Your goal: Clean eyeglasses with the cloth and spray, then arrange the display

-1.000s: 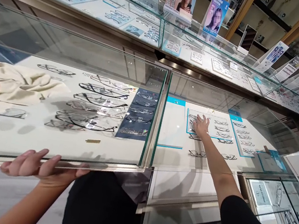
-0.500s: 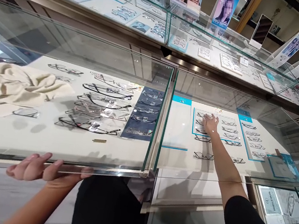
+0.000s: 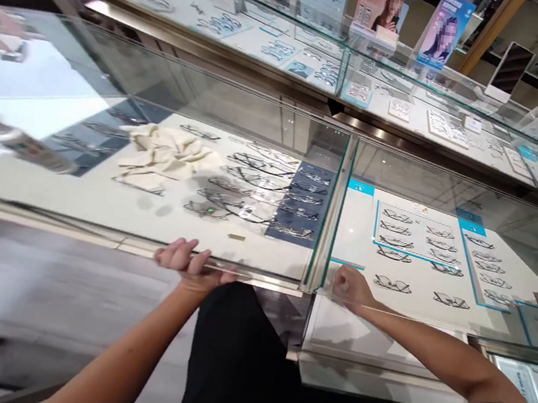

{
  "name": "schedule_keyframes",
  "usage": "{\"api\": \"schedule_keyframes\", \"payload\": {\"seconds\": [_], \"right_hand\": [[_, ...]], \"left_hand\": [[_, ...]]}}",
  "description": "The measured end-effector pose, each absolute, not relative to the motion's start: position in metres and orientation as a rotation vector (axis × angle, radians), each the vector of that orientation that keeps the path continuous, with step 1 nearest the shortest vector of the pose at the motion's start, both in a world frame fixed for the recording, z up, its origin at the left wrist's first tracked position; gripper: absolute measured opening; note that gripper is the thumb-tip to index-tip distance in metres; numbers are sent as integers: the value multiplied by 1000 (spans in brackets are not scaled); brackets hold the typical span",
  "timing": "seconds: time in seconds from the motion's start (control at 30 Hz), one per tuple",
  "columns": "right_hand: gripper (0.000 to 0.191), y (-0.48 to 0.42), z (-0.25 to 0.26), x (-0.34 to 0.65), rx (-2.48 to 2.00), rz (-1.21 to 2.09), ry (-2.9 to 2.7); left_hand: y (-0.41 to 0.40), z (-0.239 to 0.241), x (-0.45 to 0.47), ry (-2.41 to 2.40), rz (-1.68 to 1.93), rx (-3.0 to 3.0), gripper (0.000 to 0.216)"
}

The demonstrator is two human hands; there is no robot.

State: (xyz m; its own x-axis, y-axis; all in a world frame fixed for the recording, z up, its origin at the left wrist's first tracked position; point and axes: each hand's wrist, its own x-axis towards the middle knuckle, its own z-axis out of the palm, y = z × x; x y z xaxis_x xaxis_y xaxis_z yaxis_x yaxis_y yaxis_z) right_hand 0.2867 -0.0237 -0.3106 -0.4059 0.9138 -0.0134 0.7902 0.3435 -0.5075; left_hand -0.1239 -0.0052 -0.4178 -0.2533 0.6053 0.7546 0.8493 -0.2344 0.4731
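Note:
My left hand is curled over the front edge of the left glass display case, fingers on the glass side. Inside that case lie a crumpled cream cloth, several dark-framed glasses and a dark blue card carrying more frames. My right hand is closed in a fist at the front left of the right-hand case; whatever is inside it, if anything, is hidden. Beyond it, rows of eyeglasses rest on the white base, some on a blue-edged clear panel.
A glass partition divides the two cases. Behind them runs another glass counter with more glasses, upright advertising cards and a mirror. A small gold tag lies in the left case. My dark-clothed leg is below.
My right hand has drawn back from the glasses on the panel to the case's front and closed. The view has swung left; my left hand stays on the case edge.

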Motion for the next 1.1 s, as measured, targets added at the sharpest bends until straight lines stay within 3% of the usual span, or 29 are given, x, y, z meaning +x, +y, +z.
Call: {"api": "schedule_keyframes", "payload": {"seconds": [0.17, 0.27, 0.37, 0.47, 0.57, 0.67, 0.9, 1.1], "right_hand": [[23, -76, -248, 261, -1238, 1499, -2287], [33, -83, -195, 245, -987, 1678, -2383], [39, -59, -155, 216, -842, 1146, -2536], [35, -6, -140, 177, -1071, 549, -2600], [31, 50, -147, 136, -1248, 248, -2597], [35, 84, -160, 102, -1377, 121, -2623], [20, 90, -167, 69, -1617, 69, -2612], [33, 71, -155, 73, -1570, 16, -2677]], "left_hand": [[-7, -424, -105, -1675, -1352, -1578, 71], [-2, -425, -98, -1662, -1307, -1616, 72], [2, -421, -93, -1710, -1311, -1674, 66], [3, -414, -86, -1821, -1350, -1754, 58], [0, -405, -77, -1808, -1389, -1798, 53], [-1, -401, -70, -1717, -1370, -1768, 52], [5, -406, -70, -1571, -1375, -1708, 49], [5, -404, -78, -1670, -1439, -1742, 45]]}}
